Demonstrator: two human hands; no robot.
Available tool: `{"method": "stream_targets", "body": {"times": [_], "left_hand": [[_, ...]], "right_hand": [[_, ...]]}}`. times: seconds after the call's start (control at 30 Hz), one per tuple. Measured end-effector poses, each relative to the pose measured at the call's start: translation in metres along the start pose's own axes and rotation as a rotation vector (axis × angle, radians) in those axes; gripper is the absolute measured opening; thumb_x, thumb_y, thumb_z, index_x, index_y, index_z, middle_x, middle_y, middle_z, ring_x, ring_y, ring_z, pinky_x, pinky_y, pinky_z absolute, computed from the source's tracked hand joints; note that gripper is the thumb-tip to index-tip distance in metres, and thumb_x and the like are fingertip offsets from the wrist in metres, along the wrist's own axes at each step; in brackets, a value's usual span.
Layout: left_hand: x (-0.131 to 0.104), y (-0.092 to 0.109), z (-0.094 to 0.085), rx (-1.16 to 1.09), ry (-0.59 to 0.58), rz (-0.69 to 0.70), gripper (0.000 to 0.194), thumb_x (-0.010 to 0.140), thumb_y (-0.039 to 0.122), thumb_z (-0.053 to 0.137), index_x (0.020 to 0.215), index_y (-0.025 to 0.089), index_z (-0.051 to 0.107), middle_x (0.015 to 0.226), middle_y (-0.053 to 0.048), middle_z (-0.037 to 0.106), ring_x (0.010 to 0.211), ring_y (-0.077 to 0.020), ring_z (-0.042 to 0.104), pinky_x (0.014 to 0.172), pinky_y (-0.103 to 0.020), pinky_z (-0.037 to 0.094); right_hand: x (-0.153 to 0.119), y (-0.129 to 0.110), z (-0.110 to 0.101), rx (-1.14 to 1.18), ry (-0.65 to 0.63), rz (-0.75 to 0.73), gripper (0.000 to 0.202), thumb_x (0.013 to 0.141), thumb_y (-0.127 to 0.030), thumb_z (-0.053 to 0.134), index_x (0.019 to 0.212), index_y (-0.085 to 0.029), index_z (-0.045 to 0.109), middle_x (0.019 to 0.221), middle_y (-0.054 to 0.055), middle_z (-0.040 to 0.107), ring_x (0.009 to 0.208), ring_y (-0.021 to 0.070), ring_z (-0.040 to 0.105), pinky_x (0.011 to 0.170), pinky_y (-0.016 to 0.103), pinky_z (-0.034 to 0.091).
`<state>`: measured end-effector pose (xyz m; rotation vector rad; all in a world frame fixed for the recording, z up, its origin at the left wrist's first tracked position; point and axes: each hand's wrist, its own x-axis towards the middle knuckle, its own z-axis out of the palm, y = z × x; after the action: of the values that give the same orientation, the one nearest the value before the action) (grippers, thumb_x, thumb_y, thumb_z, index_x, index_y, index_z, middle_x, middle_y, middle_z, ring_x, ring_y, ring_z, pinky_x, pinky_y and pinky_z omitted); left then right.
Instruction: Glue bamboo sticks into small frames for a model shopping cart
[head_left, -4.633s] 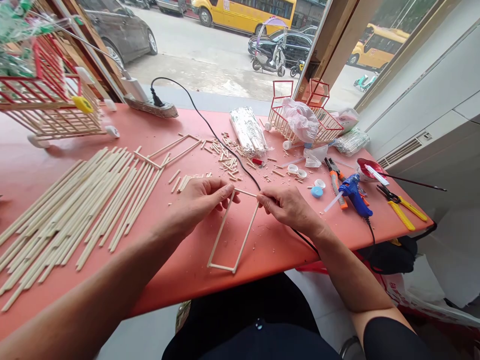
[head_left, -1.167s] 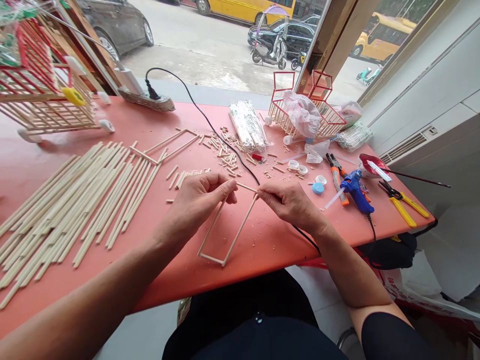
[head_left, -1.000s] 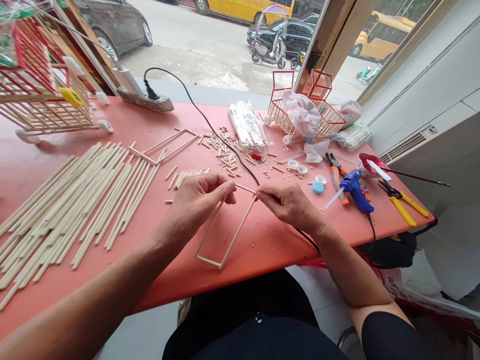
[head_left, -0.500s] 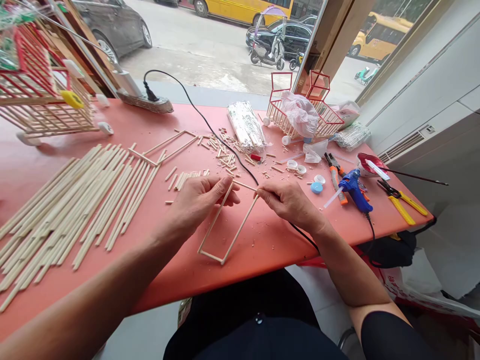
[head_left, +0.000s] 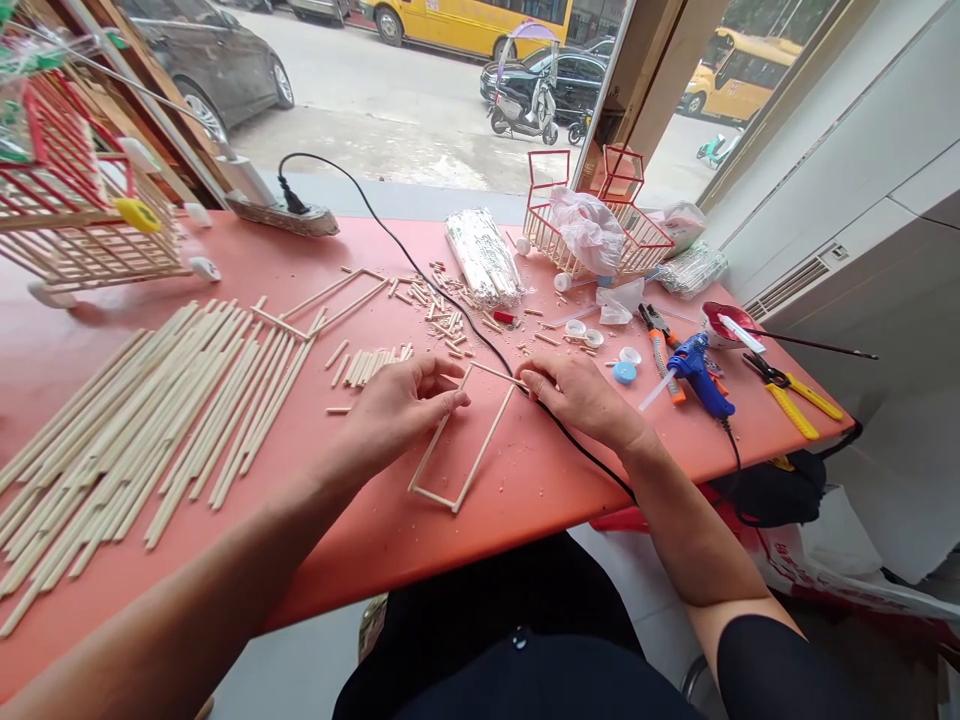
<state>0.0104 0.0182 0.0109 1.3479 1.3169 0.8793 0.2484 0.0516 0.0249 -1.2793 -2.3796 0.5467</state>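
A thin rectangular wooden stick frame (head_left: 486,447) slants on the pink table, its short near side close to the front edge. My left hand (head_left: 401,400) is at its upper left side, thumb and fingers apart, with the thumb crossing in front of the long stick. At the upper right corner, the curled fingertips of my right hand (head_left: 581,395) pinch the frame. Another stick frame (head_left: 341,298) lies farther back on the left. Short cut sticks (head_left: 371,365) lie beside my left hand, and long sticks (head_left: 135,420) spread across the table's left side.
A black cable (head_left: 465,315) runs across the table from a power strip (head_left: 285,215), passing under my right hand. On the right lie a blue glue gun (head_left: 701,375), pliers (head_left: 660,350) and yellow-handled cutters (head_left: 795,400). Model stick carts (head_left: 592,235) stand at the back right and far left.
My left hand has loosened from the upper left corner, its thumb and fingers now parted. The frame sits a little flatter, its near end shifted slightly up and right in view.
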Motion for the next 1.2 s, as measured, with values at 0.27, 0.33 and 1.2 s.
{"method": "stream_targets", "body": {"times": [0.27,0.33,1.2], "left_hand": [[-0.005,-0.002,0.0,0.33,0.034,0.172,0.042,0.082,0.042,0.062,0.116,0.017,0.07,0.095,-0.008,0.077,0.088,-0.0251,0.073,0.08,-0.039,0.057],[-0.006,0.001,0.0,0.359,0.036,0.184,0.038,0.082,0.04,0.061,0.111,0.017,0.071,0.093,-0.008,0.077,0.086,-0.0247,0.073,0.079,-0.038,0.056],[-0.022,0.0,0.024,0.77,-0.01,0.359,0.028,0.096,0.046,0.052,0.085,0.025,0.068,0.083,-0.004,0.068,0.071,-0.0224,0.061,0.066,-0.033,0.04]], "right_hand": [[-0.001,0.002,0.001,-0.039,-0.02,-0.006,0.019,0.1,-0.016,0.056,0.094,-0.015,0.074,0.086,0.005,0.073,0.078,0.0152,0.058,0.075,0.027,0.037],[-0.001,0.001,0.001,-0.039,-0.021,-0.003,0.019,0.1,-0.016,0.056,0.094,-0.016,0.074,0.086,0.005,0.073,0.078,0.0151,0.058,0.075,0.027,0.037],[-0.117,0.086,-0.087,-0.595,0.43,0.575,0.027,0.094,-0.031,0.062,0.116,-0.018,0.068,0.12,0.019,0.069,0.117,0.0358,0.06,0.101,0.05,0.048]]}}
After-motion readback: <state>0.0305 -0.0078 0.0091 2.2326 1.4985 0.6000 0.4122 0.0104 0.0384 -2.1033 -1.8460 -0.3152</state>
